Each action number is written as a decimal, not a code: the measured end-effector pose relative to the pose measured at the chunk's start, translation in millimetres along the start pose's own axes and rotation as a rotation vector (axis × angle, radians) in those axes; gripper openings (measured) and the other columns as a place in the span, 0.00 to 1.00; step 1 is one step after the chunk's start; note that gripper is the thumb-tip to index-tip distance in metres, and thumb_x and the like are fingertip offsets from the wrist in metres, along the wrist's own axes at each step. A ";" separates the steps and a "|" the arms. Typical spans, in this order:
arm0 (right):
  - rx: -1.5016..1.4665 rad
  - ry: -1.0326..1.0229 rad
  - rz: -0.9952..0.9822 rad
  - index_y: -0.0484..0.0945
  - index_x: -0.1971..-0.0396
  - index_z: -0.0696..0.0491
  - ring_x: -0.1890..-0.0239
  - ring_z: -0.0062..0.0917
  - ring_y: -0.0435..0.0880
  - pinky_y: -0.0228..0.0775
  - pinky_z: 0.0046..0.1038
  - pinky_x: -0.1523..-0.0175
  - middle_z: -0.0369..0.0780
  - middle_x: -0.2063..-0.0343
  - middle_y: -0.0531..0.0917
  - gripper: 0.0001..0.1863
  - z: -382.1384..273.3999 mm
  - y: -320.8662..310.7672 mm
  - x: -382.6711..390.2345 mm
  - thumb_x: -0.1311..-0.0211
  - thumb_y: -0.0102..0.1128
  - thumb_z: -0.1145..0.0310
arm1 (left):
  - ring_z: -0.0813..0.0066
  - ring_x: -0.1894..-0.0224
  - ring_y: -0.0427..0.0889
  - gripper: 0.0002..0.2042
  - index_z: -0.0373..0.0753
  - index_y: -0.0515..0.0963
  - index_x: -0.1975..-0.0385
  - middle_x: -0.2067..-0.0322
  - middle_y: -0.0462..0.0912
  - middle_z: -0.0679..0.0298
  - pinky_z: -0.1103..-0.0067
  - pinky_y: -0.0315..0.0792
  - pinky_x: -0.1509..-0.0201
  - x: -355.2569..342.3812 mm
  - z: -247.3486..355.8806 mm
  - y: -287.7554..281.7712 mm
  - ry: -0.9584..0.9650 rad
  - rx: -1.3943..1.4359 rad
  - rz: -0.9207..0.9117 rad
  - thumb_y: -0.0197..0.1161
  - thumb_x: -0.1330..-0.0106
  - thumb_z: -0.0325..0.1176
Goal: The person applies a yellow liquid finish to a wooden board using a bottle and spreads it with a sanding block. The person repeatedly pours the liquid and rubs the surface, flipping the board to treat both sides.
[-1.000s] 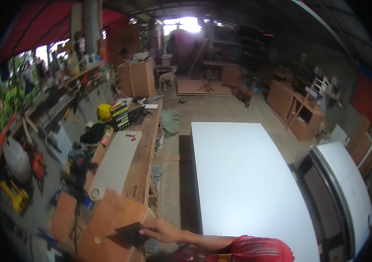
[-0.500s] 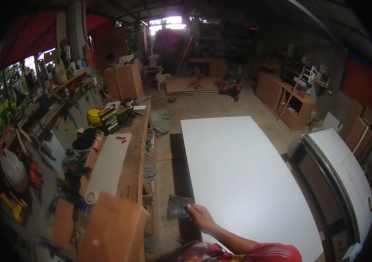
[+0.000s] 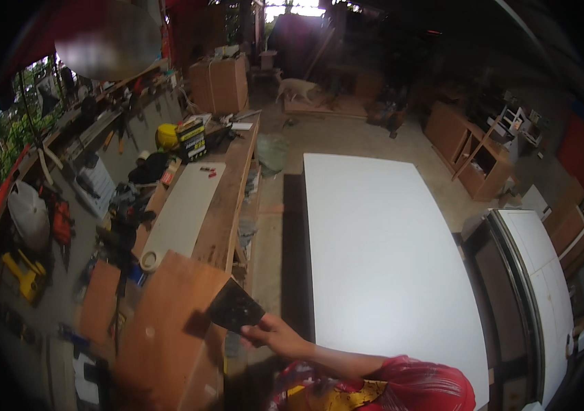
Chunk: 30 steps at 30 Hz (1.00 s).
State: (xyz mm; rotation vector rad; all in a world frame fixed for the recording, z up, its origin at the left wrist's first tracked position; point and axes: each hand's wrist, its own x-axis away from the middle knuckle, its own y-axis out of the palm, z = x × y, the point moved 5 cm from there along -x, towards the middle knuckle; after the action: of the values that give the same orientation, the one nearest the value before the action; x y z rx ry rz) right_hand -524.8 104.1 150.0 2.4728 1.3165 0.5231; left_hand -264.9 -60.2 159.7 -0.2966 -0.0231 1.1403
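Observation:
My right hand (image 3: pixel 269 335), coming in from a red sleeve at the lower right, pinches the edge of a thin, dark, four-cornered flat plate (image 3: pixel 234 306). The plate is tilted above the corner of a brown wooden panel (image 3: pixel 168 322), on the workbench side; whether it touches the panel I cannot tell. To the right of the hand lies a large white board (image 3: pixel 388 274), with nothing on it. My left hand is out of sight. A pale, blurred round shape (image 3: pixel 108 40) close to the camera covers the upper left; I cannot make out what it is.
On the workbench (image 3: pixel 220 226) at left lie a long pale strip (image 3: pixel 186 212), a tape roll (image 3: pixel 149 260) and a black and yellow container (image 3: pixel 192 140). White panels (image 3: pixel 545 274) stand at right. A dog (image 3: pixel 295 88) and a seated person (image 3: pixel 389 116) are at the back.
My right hand has swung left with the dark plate, from beside the white board to above the brown panel. The pale blurred shape has appeared at upper left. The dog has turned and moved.

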 end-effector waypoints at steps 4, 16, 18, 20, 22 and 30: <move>-0.016 0.063 -0.244 0.78 0.59 0.58 0.67 0.18 0.84 0.79 0.22 0.60 0.37 0.68 0.85 0.13 16.4 66.5 -11.1 0.24 0.55 0.63 | 0.61 0.51 0.79 0.31 0.34 0.66 0.40 0.49 0.77 0.53 0.67 0.74 0.43 23.8 2.8 -10.6 0.031 0.071 -0.127 0.68 0.45 0.31; 0.113 -0.007 -0.512 0.81 0.58 0.57 0.68 0.15 0.83 0.77 0.21 0.62 0.35 0.69 0.85 0.18 33.5 127.5 -11.2 0.23 0.52 0.57 | 0.54 0.30 0.60 0.46 0.35 0.49 0.27 0.27 0.50 0.46 0.65 0.70 0.36 47.4 -23.5 -7.6 0.024 0.446 -0.482 0.68 0.46 0.34; 0.135 0.018 -0.537 0.83 0.59 0.58 0.69 0.16 0.83 0.77 0.21 0.63 0.35 0.70 0.86 0.19 31.5 129.9 -12.5 0.23 0.53 0.56 | 0.54 0.29 0.59 0.48 0.35 0.47 0.26 0.27 0.49 0.47 0.63 0.69 0.35 49.2 -28.7 -4.0 0.023 0.484 -0.500 0.68 0.46 0.34; 0.185 0.110 -0.600 0.84 0.61 0.58 0.69 0.16 0.84 0.77 0.21 0.64 0.36 0.71 0.86 0.20 36.0 130.9 -15.1 0.24 0.54 0.55 | 0.56 0.30 0.59 0.47 0.36 0.48 0.26 0.27 0.50 0.48 0.62 0.68 0.35 50.8 -31.0 5.1 0.003 0.549 -0.474 0.69 0.46 0.34; 0.267 0.227 -0.502 0.85 0.63 0.58 0.69 0.16 0.84 0.77 0.21 0.65 0.36 0.72 0.86 0.21 45.2 121.9 -22.5 0.25 0.55 0.54 | 0.58 0.33 0.61 0.46 0.39 0.49 0.26 0.31 0.55 0.50 0.60 0.65 0.34 42.9 -28.3 22.0 0.063 0.693 -0.610 0.68 0.45 0.33; 0.162 0.184 -0.617 0.83 0.59 0.58 0.67 0.15 0.82 0.75 0.21 0.60 0.36 0.70 0.87 0.14 43.6 104.3 -42.3 0.25 0.58 0.62 | 0.66 0.37 0.67 0.50 0.39 0.42 0.23 0.38 0.65 0.57 0.66 0.59 0.30 45.4 -6.8 59.4 -0.089 0.747 -0.346 0.67 0.44 0.25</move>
State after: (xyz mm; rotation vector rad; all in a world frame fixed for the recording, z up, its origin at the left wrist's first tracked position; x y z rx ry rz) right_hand -450.8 8.7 146.9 1.9954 2.1492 0.5044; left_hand -297.6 1.7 132.6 0.4115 0.2601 0.7498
